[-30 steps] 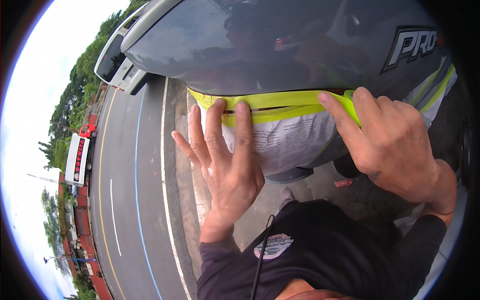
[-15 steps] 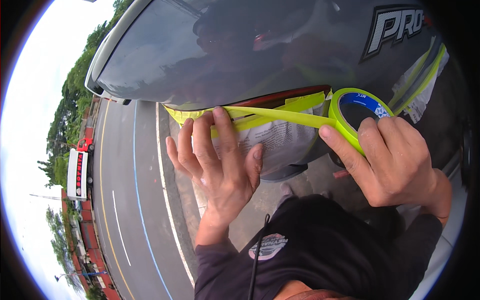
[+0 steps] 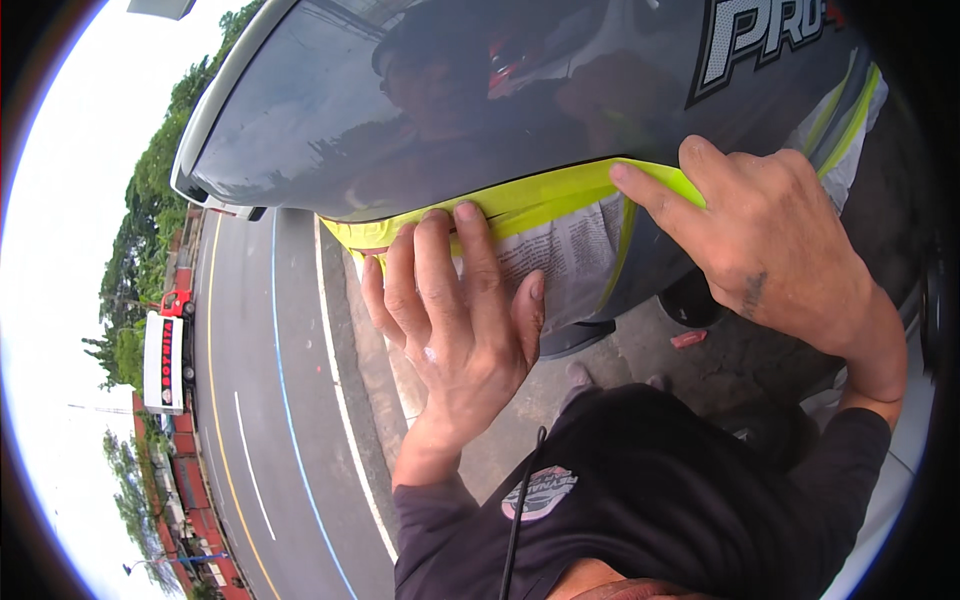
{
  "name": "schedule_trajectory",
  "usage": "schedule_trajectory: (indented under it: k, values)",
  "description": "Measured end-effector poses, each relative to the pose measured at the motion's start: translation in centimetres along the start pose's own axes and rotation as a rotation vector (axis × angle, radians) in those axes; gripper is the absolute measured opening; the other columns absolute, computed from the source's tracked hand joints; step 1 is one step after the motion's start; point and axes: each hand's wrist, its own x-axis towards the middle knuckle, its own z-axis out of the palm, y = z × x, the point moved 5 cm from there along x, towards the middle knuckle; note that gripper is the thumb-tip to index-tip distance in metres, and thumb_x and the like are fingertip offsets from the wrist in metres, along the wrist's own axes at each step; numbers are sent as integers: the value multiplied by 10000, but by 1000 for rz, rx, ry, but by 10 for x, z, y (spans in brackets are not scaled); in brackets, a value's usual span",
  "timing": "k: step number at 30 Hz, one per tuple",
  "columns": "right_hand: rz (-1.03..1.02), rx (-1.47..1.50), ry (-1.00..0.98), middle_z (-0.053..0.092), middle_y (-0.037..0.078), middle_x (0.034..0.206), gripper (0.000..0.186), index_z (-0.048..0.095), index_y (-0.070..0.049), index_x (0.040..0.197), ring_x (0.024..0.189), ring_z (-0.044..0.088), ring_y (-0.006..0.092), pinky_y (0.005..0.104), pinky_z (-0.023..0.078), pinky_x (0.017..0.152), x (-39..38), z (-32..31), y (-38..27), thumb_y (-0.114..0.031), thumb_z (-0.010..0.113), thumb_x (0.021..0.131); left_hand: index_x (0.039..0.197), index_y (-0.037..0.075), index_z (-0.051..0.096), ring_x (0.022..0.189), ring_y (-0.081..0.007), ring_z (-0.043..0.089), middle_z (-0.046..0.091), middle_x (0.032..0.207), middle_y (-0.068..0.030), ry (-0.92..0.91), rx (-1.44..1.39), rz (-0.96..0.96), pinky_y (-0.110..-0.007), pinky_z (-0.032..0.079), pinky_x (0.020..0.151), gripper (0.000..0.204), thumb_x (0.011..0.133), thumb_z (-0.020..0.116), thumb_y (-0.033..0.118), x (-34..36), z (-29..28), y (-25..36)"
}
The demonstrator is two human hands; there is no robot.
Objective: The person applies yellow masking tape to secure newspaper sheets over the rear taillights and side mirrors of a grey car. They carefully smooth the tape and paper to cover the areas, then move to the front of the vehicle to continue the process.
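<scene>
Across the grey vehicle body [image 3: 430, 100] runs a strip of bright yellow-green masking tape [image 3: 550, 190], laid along the upper edge of a printed paper sheet [image 3: 575, 245]. My left hand [image 3: 455, 300] is open, its fingertips pressing on the tape and paper toward the left end. Farther right, my right hand [image 3: 765, 230] is closed at the other end of the strip. One of its fingers touches the tape where it meets the panel. The tape roll that showed in this hand earlier is now almost wholly hidden behind it.
More paper edged with yellow-green tape [image 3: 850, 125] hangs on the body at the far right, below a dark-outlined decal [image 3: 755, 40]. A road [image 3: 250, 370] with painted lines lies to the left, with a white-and-red truck [image 3: 165, 360]. A small reddish piece [image 3: 689, 339] lies on the ground.
My right hand has moved up toward the panel, bringing the tape against it. The strip now covers the dark red band that showed above the paper. My left hand has shifted slightly right.
</scene>
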Motion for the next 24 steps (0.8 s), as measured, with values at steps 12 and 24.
schedule_trajectory:
  k: [12,24]
  values:
    - [49,24,49,532,65,828,601,729,-126,1376,574,574,194,342,475,500,-9,5,2,-38,694,782,1464,40,632,1362,-371,468,531,1489,-139,17,-25,116,-534,317,1144,710,827,818,293,21,15,38]
    - [61,128,265,492,66,792,540,746,-35,1314,557,544,187,334,449,466,-37,13,19,12,687,780,1385,-9,676,1318,-391,467,550,1429,-171,51,62,207,-556,346,1102,541,972,691,340,24,14,36]
